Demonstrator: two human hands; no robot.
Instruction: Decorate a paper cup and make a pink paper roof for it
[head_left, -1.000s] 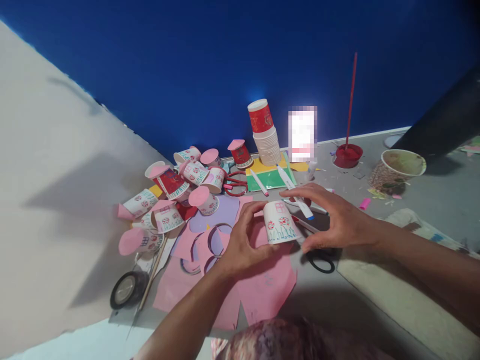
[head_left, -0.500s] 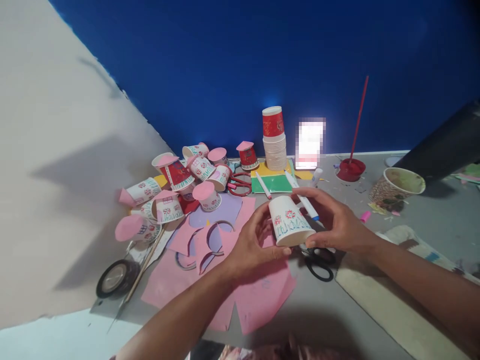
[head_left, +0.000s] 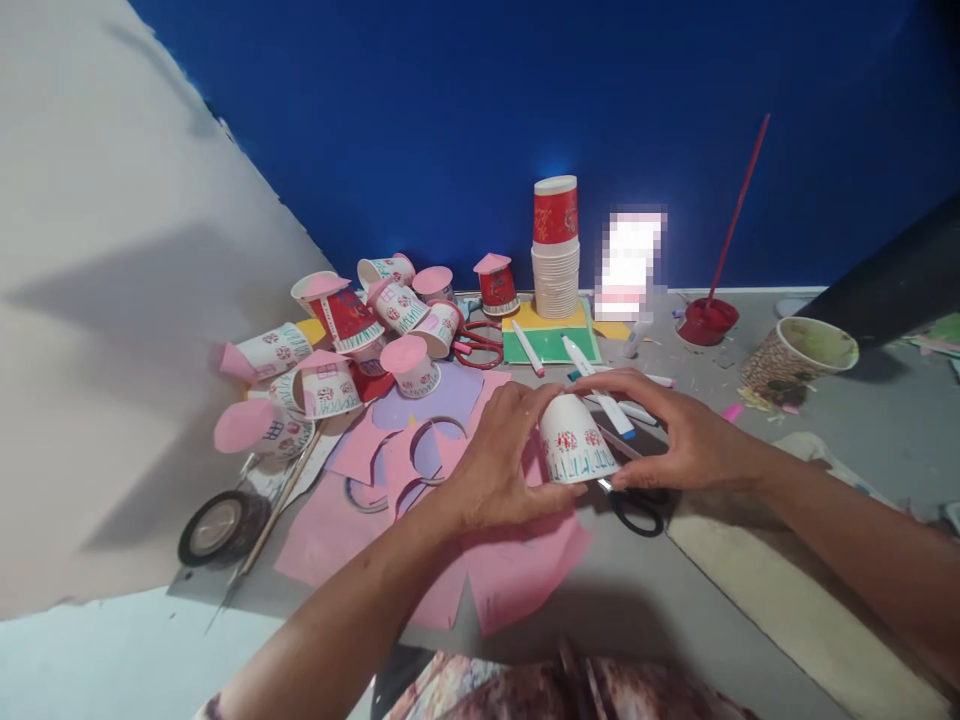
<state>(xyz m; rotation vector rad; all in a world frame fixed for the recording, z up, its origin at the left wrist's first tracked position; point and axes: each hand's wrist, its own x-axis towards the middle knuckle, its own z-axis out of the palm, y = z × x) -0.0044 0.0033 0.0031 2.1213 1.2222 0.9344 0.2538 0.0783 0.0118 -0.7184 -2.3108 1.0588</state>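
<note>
A white paper cup (head_left: 571, 438), upside down with red flowers and blue-green strokes drawn round its lower part, is held between both hands. My left hand (head_left: 496, 452) grips its left side, the thumb along the lower rim. On the right, my right hand (head_left: 679, 432) has the thumb at the lower rim and fingers toward the top. A white marker with a blue end (head_left: 609, 400) crosses the right fingers and appears tucked among them. Below the cup, black-handled scissors (head_left: 637, 516) lie partly hidden. Pink paper (head_left: 525, 575) spreads under the left hand.
Several decorated cups with pink paper tops (head_left: 341, 320) crowd the left. A cup stack (head_left: 556, 280) stands by the blue wall, near a glowing blurred screen (head_left: 630, 265). Black tape (head_left: 214, 530), red scissors (head_left: 480, 350), a red pot with a stick (head_left: 706, 322) and a stained cup (head_left: 799, 358) sit around.
The held cup has been turned and tipped more upright, so different flowers face me. Both hands remain on it. The view has shifted slightly, with more markers showing behind the cup.
</note>
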